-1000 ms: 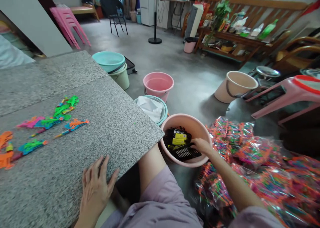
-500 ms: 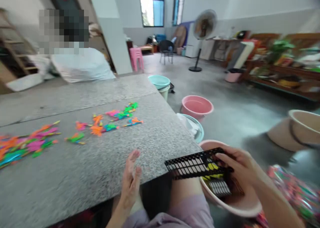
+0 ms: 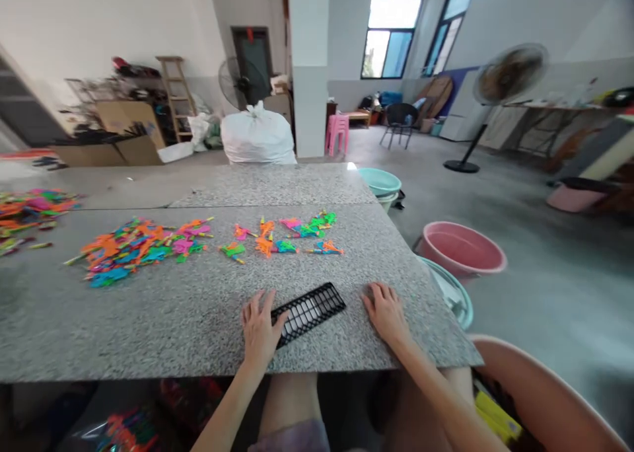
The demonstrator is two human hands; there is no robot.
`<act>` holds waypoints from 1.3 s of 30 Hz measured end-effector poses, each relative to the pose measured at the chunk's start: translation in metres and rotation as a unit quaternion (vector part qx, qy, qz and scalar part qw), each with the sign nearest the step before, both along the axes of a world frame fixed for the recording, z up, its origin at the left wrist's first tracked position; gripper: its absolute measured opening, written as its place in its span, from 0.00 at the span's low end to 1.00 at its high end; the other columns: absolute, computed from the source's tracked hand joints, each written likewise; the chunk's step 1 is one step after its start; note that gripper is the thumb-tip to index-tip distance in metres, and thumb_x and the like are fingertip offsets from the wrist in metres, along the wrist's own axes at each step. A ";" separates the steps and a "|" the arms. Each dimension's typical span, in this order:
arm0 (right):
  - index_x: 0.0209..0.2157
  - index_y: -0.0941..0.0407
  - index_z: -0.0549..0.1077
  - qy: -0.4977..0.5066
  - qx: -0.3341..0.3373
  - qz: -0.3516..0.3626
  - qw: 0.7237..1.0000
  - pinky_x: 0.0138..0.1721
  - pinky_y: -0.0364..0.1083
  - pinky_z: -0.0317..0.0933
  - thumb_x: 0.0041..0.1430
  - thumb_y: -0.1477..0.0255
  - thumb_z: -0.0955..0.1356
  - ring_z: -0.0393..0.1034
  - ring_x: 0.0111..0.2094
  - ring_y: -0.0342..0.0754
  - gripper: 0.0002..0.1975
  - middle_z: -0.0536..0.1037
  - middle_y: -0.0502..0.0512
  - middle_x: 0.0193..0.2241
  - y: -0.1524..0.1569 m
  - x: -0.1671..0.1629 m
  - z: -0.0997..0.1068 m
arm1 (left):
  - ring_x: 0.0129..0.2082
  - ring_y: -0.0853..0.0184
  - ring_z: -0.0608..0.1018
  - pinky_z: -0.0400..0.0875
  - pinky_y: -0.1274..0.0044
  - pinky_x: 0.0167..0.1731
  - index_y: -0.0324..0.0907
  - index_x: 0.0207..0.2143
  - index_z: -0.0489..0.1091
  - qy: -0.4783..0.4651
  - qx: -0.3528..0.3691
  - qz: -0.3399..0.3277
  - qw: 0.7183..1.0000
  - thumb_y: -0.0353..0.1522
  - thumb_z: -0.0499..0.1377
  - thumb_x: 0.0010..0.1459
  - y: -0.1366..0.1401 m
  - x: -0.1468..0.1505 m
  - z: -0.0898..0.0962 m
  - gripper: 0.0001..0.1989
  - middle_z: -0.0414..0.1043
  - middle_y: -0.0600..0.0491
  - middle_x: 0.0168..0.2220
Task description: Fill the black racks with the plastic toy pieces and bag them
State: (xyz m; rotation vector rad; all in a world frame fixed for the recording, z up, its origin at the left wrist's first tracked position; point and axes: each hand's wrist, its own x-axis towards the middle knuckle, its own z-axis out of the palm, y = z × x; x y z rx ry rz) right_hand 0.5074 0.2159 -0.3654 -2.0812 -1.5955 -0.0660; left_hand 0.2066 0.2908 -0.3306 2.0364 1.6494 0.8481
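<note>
A black plastic grid frame (image 3: 307, 313), long and rectangular with rows of slots, lies slanted on the speckled stone table (image 3: 198, 333) in front of me. My left hand (image 3: 260, 326) grips its left end, thumb over the near part and fingers along the far side. To the right of the frame, apart from it, my right hand (image 3: 386, 310) rests on the tabletop with loosely bent fingers and nothing visible in it. Beyond the hands lie small colourful plastic pieces (image 3: 267, 237), orange, green, pink and blue.
A larger pile of colourful pieces (image 3: 143, 244) lies left, another pile (image 3: 34, 207) farther left. Beside the table's right edge stand a pink tub (image 3: 559, 379) with yellow and dark items, a red-pink basin (image 3: 463, 247) and a teal basin (image 3: 379, 181). A white sack (image 3: 257, 135) stands behind.
The black grid frame has gone from my right hand above the tub to the tabletop, where my left hand now holds it. My right hand has let go. The view has turned left.
</note>
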 end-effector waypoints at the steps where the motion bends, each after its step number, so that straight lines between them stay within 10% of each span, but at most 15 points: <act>1: 0.51 0.59 0.69 -0.002 -0.007 0.002 1.000 0.56 0.58 0.57 0.67 0.66 0.60 0.62 0.54 0.61 0.17 0.71 0.65 0.52 0.000 0.000 0.002 | 0.60 0.47 0.64 0.48 0.52 0.63 0.38 0.53 0.71 0.016 0.006 0.001 1.000 0.38 0.58 0.57 0.001 0.001 -0.003 0.23 0.63 0.38 0.59; 7: 0.51 0.61 0.68 0.049 0.009 -0.001 0.999 0.58 0.55 0.58 0.66 0.70 0.61 0.62 0.53 0.57 0.15 0.71 0.65 0.51 0.002 -0.008 0.021 | 0.58 0.49 0.65 0.53 0.55 0.60 0.36 0.55 0.69 0.130 0.049 -0.029 0.990 0.42 0.50 0.64 0.009 0.003 -0.013 0.25 0.65 0.38 0.57; 11: 0.51 0.59 0.67 0.161 0.227 -0.068 0.958 0.58 0.53 0.58 0.66 0.68 0.60 0.63 0.55 0.53 0.15 0.69 0.64 0.52 -0.031 -0.012 0.023 | 0.57 0.51 0.67 0.57 0.59 0.59 0.35 0.56 0.69 0.187 0.084 -0.035 0.978 0.43 0.47 0.65 0.009 -0.001 -0.013 0.26 0.66 0.39 0.57; 14: 0.48 0.56 0.66 0.310 0.424 -0.286 0.802 0.56 0.53 0.59 0.60 0.61 0.65 0.64 0.53 0.52 0.19 0.69 0.61 0.50 -0.082 0.000 0.008 | 0.57 0.51 0.66 0.56 0.59 0.60 0.35 0.56 0.69 0.203 0.079 -0.033 0.975 0.42 0.48 0.66 0.007 0.000 -0.011 0.26 0.65 0.39 0.58; 17: 0.39 0.54 0.66 0.460 0.448 -0.408 0.649 0.50 0.53 0.63 0.56 0.54 0.64 0.68 0.47 0.52 0.19 0.72 0.58 0.41 -0.125 0.021 -0.014 | 0.57 0.49 0.66 0.57 0.57 0.59 0.35 0.57 0.69 0.224 0.079 -0.021 0.971 0.41 0.49 0.66 0.006 0.005 -0.010 0.25 0.65 0.39 0.57; 20: 0.31 0.53 0.66 0.624 0.379 -0.343 0.592 0.41 0.54 0.68 0.57 0.50 0.59 0.71 0.36 0.52 0.21 0.73 0.56 0.30 -0.134 0.025 -0.028 | 0.56 0.48 0.67 0.58 0.56 0.58 0.36 0.57 0.69 0.234 0.081 -0.015 0.969 0.40 0.49 0.66 0.007 0.008 -0.011 0.24 0.65 0.39 0.57; 24: 0.31 0.52 0.71 0.807 0.337 -0.190 0.446 0.42 0.53 0.68 0.59 0.52 0.57 0.72 0.37 0.52 0.21 0.76 0.55 0.29 -0.105 0.005 -0.025 | 0.56 0.49 0.67 0.58 0.57 0.58 0.37 0.58 0.68 0.238 0.083 -0.018 0.968 0.40 0.49 0.66 0.007 0.007 -0.013 0.24 0.65 0.40 0.57; 31: 0.35 0.51 0.75 0.839 0.369 -0.130 0.379 0.46 0.53 0.68 0.59 0.62 0.61 0.73 0.44 0.53 0.13 0.79 0.54 0.33 -0.081 -0.003 -0.011 | 0.56 0.52 0.68 0.59 0.60 0.59 0.36 0.57 0.69 0.237 0.083 -0.012 0.968 0.39 0.51 0.66 0.004 0.006 -0.012 0.23 0.66 0.40 0.58; 39: 0.31 0.51 0.74 0.846 0.343 -0.105 0.394 0.45 0.52 0.69 0.55 0.66 0.64 0.74 0.42 0.50 0.08 0.79 0.51 0.31 -0.078 -0.013 -0.034 | 0.55 0.51 0.69 0.60 0.58 0.58 0.36 0.57 0.69 0.236 0.090 -0.009 0.968 0.39 0.52 0.65 0.007 0.006 -0.015 0.23 0.66 0.40 0.57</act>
